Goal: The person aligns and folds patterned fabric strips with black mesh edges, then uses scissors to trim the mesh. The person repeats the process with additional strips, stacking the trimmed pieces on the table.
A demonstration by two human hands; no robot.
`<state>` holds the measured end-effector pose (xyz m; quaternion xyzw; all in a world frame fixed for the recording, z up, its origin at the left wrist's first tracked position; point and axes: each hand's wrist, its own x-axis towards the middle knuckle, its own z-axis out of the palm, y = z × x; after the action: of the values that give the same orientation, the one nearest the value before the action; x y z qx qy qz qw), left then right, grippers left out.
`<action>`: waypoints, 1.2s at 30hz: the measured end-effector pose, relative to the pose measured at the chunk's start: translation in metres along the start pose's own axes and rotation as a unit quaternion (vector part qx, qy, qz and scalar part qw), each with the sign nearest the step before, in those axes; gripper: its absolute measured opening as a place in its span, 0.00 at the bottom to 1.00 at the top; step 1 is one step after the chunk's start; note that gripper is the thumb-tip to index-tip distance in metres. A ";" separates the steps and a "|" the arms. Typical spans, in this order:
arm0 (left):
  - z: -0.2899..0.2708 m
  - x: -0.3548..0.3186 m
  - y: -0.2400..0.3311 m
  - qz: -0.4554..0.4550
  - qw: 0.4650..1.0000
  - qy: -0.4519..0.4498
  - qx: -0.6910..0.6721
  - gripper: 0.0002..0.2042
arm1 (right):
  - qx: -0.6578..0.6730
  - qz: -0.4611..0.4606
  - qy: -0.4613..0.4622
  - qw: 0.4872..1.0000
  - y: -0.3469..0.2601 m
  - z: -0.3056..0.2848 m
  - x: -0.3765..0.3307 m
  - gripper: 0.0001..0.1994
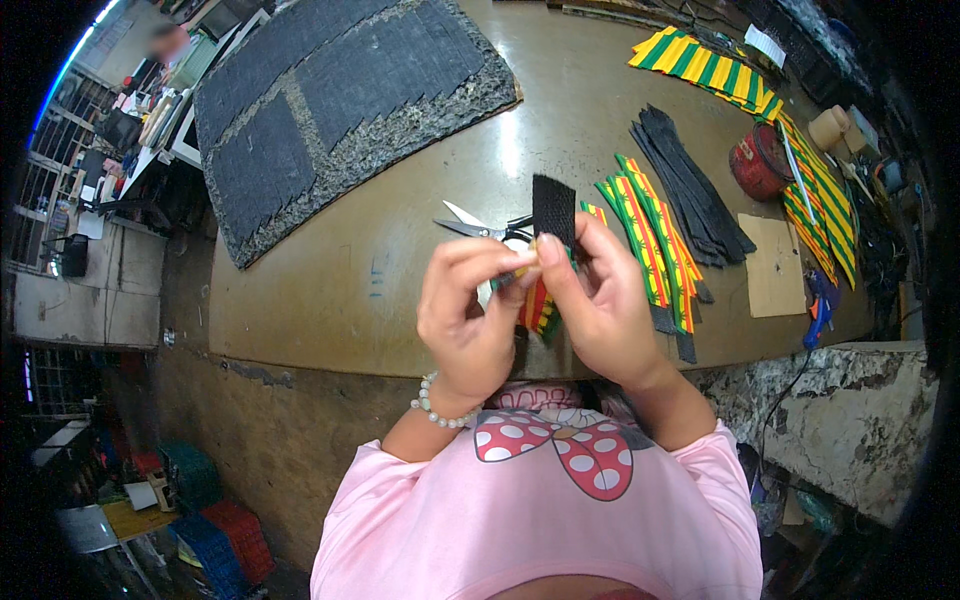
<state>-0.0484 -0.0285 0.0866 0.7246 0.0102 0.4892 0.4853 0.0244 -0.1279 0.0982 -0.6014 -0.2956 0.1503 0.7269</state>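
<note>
My right hand (612,305) is closed on a short black woven strap (555,208), thumb in front, its free end pointing up. My left hand (468,310) pinches at the strap's lower left edge, its fingertips meeting my right thumb. Below the fingers hangs a red, yellow and green ribbon (537,308); whether it is joined to the strap is hidden. Just beyond my hands, scissors (472,226) lie on the table with blades apart, their handles partly behind my fingers. To the right lie several striped red, yellow and green ribbon strips (650,235).
A pile of black straps (685,190) lies on the table (330,290), with brown card (773,265), a red pot (757,162) and a blue glue gun (822,305) farther right. Yellow-green strips (700,68) line the far right. A large board of black pieces (350,100) fills the far left.
</note>
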 end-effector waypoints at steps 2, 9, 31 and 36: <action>-0.001 -0.001 0.003 0.100 0.994 -0.030 0.028 0.09 | 0.061 0.015 0.020 0.998 0.012 0.000 0.006 0.09; -0.059 0.013 0.039 0.144 0.873 -0.158 -0.439 0.07 | 0.295 0.163 0.265 0.903 0.052 -0.059 0.054 0.10; 0.096 0.048 -0.150 -0.016 0.838 -0.451 0.308 0.29 | -0.117 0.216 0.204 0.948 0.041 -0.106 -0.120 0.12; 0.088 0.019 -0.157 -0.021 0.772 -0.531 0.349 0.29 | -0.140 0.224 0.115 0.958 0.049 -0.110 -0.122 0.12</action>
<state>0.0973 0.0028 -0.0169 0.9882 -0.0638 -0.0213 0.1375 0.0033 -0.2730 0.0092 -0.7610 -0.0854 0.1963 0.6124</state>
